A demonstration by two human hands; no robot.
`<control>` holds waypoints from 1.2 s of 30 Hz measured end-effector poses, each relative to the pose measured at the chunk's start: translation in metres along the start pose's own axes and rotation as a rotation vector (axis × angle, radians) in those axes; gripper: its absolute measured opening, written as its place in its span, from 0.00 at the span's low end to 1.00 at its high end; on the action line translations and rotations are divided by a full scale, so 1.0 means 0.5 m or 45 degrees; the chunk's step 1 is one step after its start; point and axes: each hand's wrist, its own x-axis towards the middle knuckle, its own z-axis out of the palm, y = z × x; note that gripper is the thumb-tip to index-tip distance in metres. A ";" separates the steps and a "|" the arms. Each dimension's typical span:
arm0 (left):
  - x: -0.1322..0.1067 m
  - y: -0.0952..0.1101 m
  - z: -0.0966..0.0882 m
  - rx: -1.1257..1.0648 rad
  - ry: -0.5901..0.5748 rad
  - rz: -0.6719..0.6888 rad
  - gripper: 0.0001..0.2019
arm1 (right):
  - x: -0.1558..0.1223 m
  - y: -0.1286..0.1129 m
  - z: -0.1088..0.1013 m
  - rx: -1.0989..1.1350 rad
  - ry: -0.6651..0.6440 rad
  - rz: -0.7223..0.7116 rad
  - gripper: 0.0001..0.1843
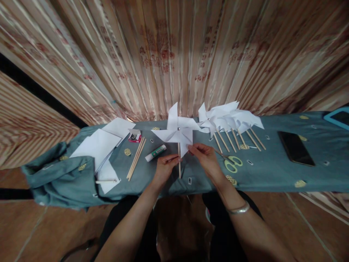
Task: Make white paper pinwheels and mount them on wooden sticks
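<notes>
In front of me a white paper pinwheel point(178, 135) stands on a thin wooden stick, with a shiny pin at its centre. My left hand point(167, 166) is closed, pinching the stick below the blades. My right hand point(204, 155) pinches the edge of the lower right blade between thumb and fingers. Left of my left hand lies a glue stick point(156, 153) with a green label. Scissors point(231, 162) with lime-green handles rest just right of my right hand. Behind them, several white pinwheels point(231, 118) on wooden sticks lie overlapping in a row.
On the green cloth point(272, 174), white paper sheets point(100, 143) are piled at the left. Beside them are loose wooden sticks point(136, 159) and a small red box of pins point(135, 136). A black phone point(296, 148) and a blue-edged device point(338, 117) lie right. A curtain point(174, 54) hangs behind.
</notes>
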 end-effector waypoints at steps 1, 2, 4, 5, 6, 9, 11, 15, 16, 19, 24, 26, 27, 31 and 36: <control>0.000 0.000 0.000 -0.007 -0.004 0.000 0.15 | 0.000 0.001 0.000 -0.007 -0.004 -0.001 0.16; -0.001 0.000 0.000 -0.016 -0.012 0.005 0.15 | -0.001 0.002 0.001 -0.015 -0.010 -0.006 0.15; -0.002 0.002 0.001 -0.026 -0.040 0.022 0.13 | -0.001 0.004 0.004 -0.017 -0.027 -0.020 0.15; -0.003 0.003 0.001 -0.024 -0.055 0.033 0.12 | -0.002 0.005 0.006 -0.009 -0.039 -0.026 0.15; -0.004 0.004 0.002 -0.019 -0.069 0.043 0.10 | -0.002 0.005 0.008 0.001 -0.052 -0.030 0.14; -0.005 0.005 0.003 0.000 -0.069 0.062 0.09 | -0.003 0.009 0.014 0.007 -0.085 -0.027 0.14; -0.005 0.005 0.004 -0.003 -0.055 0.059 0.09 | -0.003 0.013 0.016 -0.026 -0.096 -0.033 0.14; -0.003 0.002 0.005 -0.040 -0.050 0.018 0.14 | -0.008 0.016 0.019 -0.210 -0.089 -0.097 0.14; -0.003 0.001 0.005 -0.046 -0.051 0.007 0.15 | -0.011 0.013 0.019 -0.282 -0.089 -0.122 0.14; -0.002 -0.001 0.003 -0.044 -0.061 0.003 0.15 | -0.017 -0.004 0.010 -0.493 -0.077 -0.204 0.14; -0.004 0.000 -0.005 -0.023 -0.064 -0.002 0.14 | 0.001 -0.025 -0.043 -0.578 0.226 -0.322 0.19; -0.007 0.001 -0.008 -0.001 -0.099 -0.025 0.13 | 0.019 -0.020 -0.067 -0.536 0.393 -0.338 0.17; -0.009 0.002 -0.010 0.011 -0.122 -0.036 0.13 | 0.028 -0.016 -0.076 -0.479 0.417 -0.331 0.17; -0.015 0.002 -0.013 0.067 -0.181 -0.058 0.13 | 0.053 0.002 -0.082 -0.170 0.256 -0.228 0.20; -0.013 0.000 -0.014 0.057 -0.149 -0.051 0.12 | 0.052 0.008 -0.059 0.138 0.180 -0.080 0.17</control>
